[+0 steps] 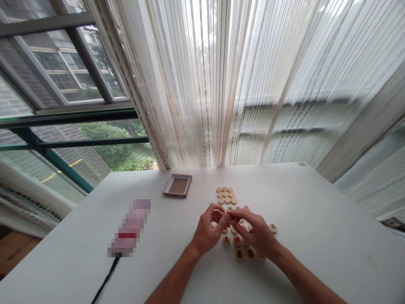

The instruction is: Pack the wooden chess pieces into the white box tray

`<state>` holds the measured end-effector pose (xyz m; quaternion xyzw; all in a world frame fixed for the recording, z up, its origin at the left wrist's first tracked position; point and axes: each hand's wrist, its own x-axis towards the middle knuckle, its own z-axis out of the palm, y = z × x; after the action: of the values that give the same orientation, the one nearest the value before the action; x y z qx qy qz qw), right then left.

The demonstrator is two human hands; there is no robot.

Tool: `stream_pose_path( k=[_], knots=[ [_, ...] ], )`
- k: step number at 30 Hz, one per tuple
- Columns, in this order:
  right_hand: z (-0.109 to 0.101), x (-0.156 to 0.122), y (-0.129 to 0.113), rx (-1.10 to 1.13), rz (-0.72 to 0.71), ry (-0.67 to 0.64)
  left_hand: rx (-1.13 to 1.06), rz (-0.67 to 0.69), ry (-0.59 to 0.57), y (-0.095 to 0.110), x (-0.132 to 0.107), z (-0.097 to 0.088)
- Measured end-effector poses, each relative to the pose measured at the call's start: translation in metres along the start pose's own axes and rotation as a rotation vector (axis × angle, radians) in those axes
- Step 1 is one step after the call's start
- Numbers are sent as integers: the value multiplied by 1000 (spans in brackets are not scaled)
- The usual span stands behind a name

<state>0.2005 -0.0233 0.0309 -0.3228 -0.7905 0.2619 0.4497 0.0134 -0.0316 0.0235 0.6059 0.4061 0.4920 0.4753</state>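
Note:
My left hand [209, 228] and my right hand [257, 232] meet above the white table, fingertips together. Pinched between them is a small round wooden Chinese chess piece, mostly covered by the fingers. Below and around the hands lie several loose Chinese chess pieces with black or red characters facing up, among them a black-marked piece [226, 241] and a red-marked piece [237, 241]. My right hand hides part of this group. Just beyond the hands, plain-faced wooden pieces [226, 194] sit in a neat square block of rows.
A shallow open box [178, 185] lies toward the back of the white table [177, 270]. At the left is a blurred-out pink object [129, 230] with a black cord [107, 276]. One more piece [272, 228] lies right of my right hand. Striped curtains [202, 84] hang behind the table.

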Motion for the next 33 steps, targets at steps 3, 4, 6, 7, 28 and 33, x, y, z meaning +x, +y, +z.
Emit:
stream_pose_path(
  k=[3, 4, 6, 7, 28, 33],
  knots=[
    [1, 0, 1, -27, -19, 15, -24, -5, -10, 1, 1, -1],
    [1, 0, 2, -36, -23, 17, -30, -7, -17, 2, 2, -2],
    [0, 1, 3, -69, -30, 27, -35, -8, -22, 2, 3, -4],
    [-1, 1, 4, -88, -34, 35, -36, -8, -16, 2, 4, -6],
    [-14, 6, 2, -152, 30, 82, -262, -105, 23, -1, 15, -23],
    [-10, 4, 3, -154, -29, 118, -352, -133, -52, 1, 11, -15]
  ],
)
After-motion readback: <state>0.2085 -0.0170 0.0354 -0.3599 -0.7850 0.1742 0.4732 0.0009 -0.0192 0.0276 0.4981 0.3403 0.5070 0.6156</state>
